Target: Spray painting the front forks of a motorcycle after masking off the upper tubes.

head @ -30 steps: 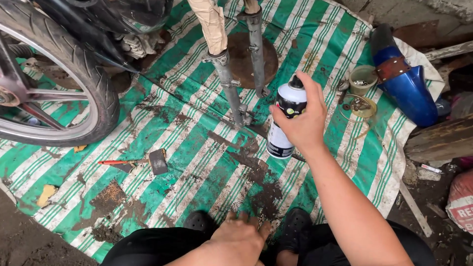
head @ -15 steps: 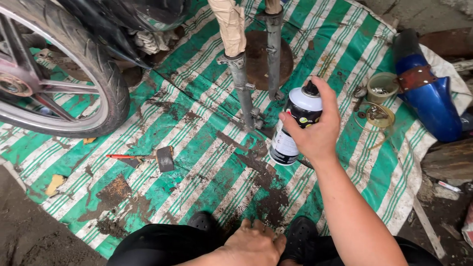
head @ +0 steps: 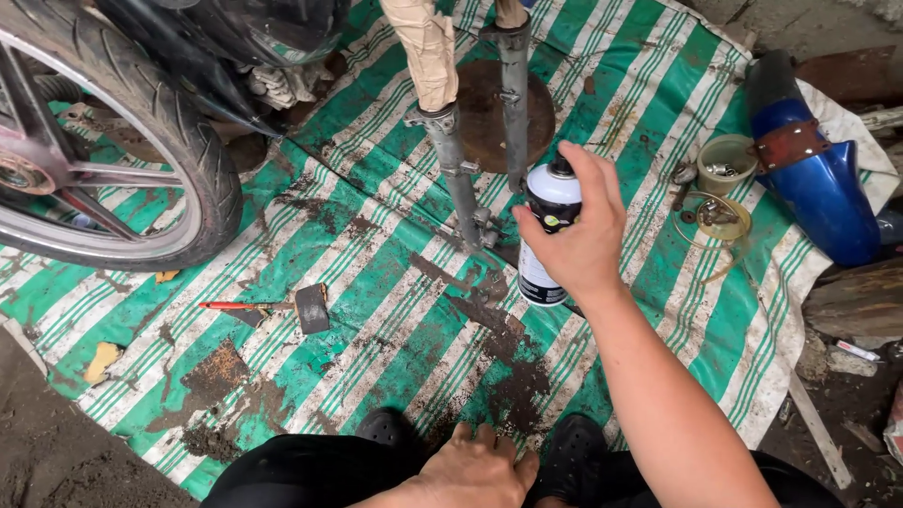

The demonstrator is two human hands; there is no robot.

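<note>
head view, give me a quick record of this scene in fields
right hand: right hand grips a spray can upright, forefinger on its nozzle
left hand: left hand rests low by the knees, holding nothing
ahead of can: two grey fork tubes, one wrapped in tan cloth
ground: dirty green and white striped tarp
left side: motorcycle wheel, small hammer
right side: blue fender, cup of small parts

A muddy green-and-white striped tarp (head: 376, 310) covers bare dirt ground (head: 56, 461) in daylight
</note>
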